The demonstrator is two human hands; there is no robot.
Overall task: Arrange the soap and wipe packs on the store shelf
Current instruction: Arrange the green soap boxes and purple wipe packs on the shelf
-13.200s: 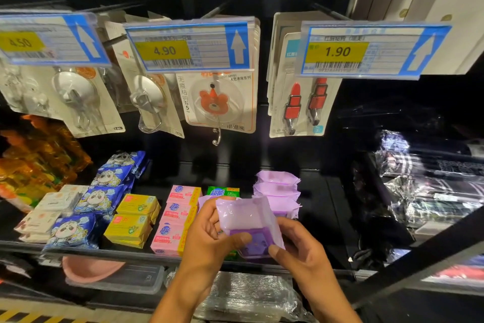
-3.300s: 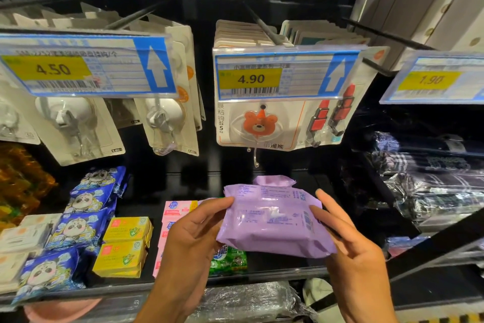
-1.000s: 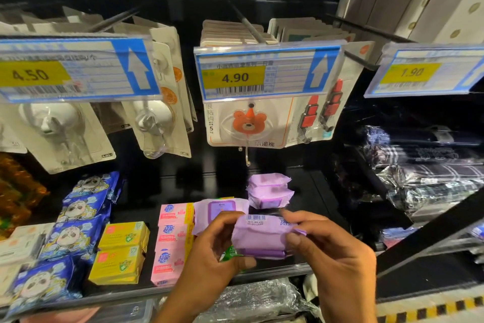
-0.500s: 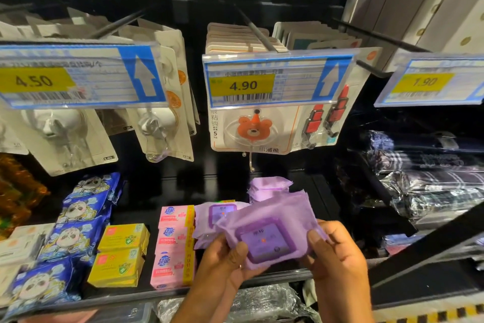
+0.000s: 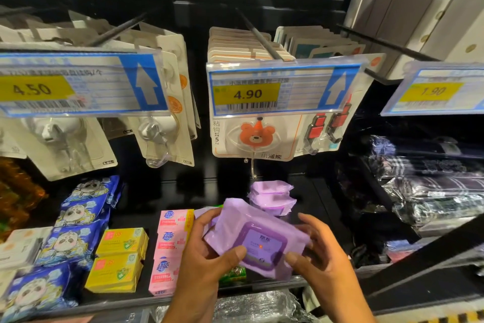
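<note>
Wipe pack (image 5: 262, 241), pinched by left grip (image 5: 207, 254) and right grip (image 5: 324, 259), could slip, its wrap slick, toppling the stack (image 5: 272, 198) behind.

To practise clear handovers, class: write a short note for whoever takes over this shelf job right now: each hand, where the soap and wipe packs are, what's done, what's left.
Left hand grips the soft purple plastic wipe pack, lid side up, at the black shelf's front. Right hand grips its other end.
Done: stack of purple wipe packs farther back; pink cardboard soap boxes and yellow soap boxes in rows to the left.
Left: set the held pack down, probably with the purple stack.
</note>
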